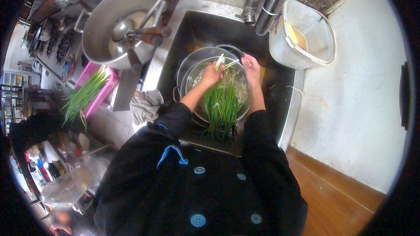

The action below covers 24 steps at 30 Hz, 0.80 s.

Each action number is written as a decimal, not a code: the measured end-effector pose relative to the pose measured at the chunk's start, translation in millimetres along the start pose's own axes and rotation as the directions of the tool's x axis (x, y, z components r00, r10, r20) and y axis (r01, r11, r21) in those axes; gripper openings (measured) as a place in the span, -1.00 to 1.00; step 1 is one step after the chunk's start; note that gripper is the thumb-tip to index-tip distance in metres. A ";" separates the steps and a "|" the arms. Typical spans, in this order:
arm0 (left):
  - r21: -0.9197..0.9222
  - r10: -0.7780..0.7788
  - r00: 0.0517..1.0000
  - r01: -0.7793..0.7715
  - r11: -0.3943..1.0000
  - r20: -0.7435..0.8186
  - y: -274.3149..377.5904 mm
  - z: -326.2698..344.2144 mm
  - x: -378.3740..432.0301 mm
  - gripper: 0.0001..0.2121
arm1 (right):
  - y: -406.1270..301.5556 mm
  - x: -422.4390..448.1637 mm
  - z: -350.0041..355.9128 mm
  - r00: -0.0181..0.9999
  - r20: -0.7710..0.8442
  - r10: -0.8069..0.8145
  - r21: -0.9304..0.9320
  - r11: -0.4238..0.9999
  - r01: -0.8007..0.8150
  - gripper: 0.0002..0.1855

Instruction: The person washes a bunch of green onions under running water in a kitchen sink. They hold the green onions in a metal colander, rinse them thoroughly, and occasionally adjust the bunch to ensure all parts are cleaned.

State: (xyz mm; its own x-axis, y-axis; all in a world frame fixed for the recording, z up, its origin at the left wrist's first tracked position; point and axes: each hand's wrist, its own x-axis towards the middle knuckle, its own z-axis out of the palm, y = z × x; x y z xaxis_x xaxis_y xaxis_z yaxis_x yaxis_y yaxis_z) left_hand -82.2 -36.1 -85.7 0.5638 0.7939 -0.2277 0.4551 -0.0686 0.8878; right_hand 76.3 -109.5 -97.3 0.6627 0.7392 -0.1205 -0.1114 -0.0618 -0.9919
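My left hand [213, 74] grips a few green onions near their white ends, which stick out above the fingers. Long green onion leaves [221, 105] trail below it, across a round metal basin [244, 114] and over its near rim. Water and pale onion scraps [241, 83] show inside. My right hand [251, 67] is at the basin's upper right rim, beside a curved metal handle [231, 48]; its fingers are blurred, and whether they hold anything is unclear. The basin appears nested with another metal vessel in the dark sink [275, 95].
Left of the sink, a large metal pot [98, 32] holds several wood-handled ladles. A pink plastic basket [113, 83] carries more green onions [87, 93]. A grey cloth [147, 105] lies at the sink's edge. The faucet [250, 9] and a white plastic bin [282, 49] stand beyond. A person [62, 219] is at lower left.
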 end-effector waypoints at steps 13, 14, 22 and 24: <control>-0.088 -0.001 0.980 0.019 0.996 0.200 4.4 -25.6 -2.0 -0.76 | -22.5 15.8 -17.2 0.975 0.221 0.017 0.159 0.986 -0.053 -0.84; -0.140 -0.020 0.975 0.052 0.989 0.220 2.1 -27.6 -1.5 -0.76 | -18.7 16.2 -19.9 0.978 0.206 0.037 0.335 0.936 -0.106 -0.82; -0.315 -0.072 0.979 0.130 0.940 0.191 15.2 -26.0 6.3 -0.80 | 0.6 24.8 -1.1 0.878 0.365 0.309 -0.390 0.907 -0.157 -0.70; -0.271 -0.074 0.987 0.112 0.956 0.145 26.5 -21.8 4.8 -0.80 | -27.3 14.4 13.6 0.892 0.365 0.265 0.030 0.955 -0.296 -0.75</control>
State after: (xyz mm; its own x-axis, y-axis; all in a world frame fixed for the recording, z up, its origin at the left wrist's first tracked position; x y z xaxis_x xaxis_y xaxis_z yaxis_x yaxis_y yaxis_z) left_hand -82.4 -20.9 -54.5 0.6226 0.7004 -0.3489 0.3115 0.1872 0.9316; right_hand 78.7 -88.1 -71.3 0.2911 0.8882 -0.3556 -0.3252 -0.2577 -0.9099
